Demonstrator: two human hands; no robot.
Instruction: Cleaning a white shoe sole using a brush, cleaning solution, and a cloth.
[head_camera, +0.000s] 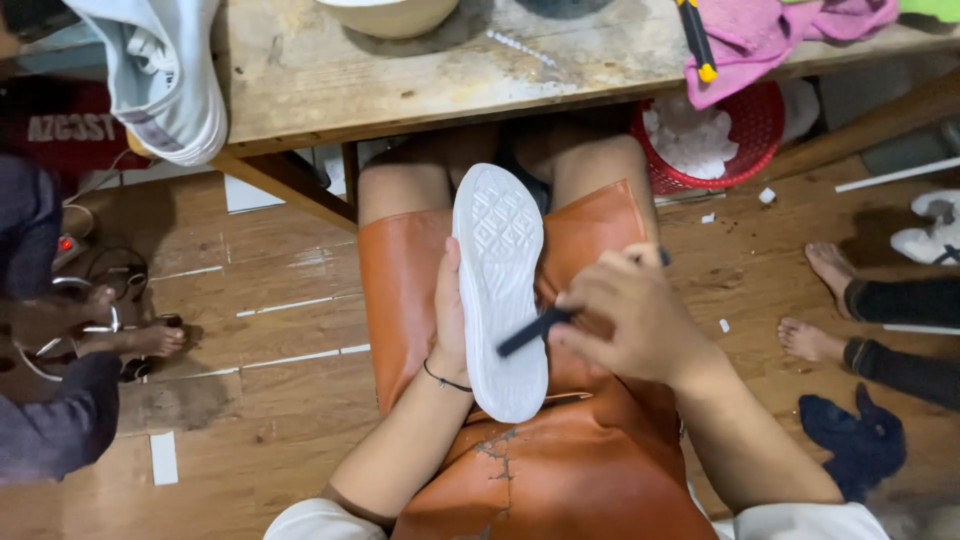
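The left hand (450, 325) is wrapped around the white shoe (499, 290), sole up on the brown apron (590, 450) over the lap, and the right hand (625, 320) pinches a dark tool (535, 331) tight, which might slip and poke a finger.

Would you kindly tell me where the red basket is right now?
In the head view, the red basket sits on the floor at upper right, under the wooden table's edge, just below the pink cloth.
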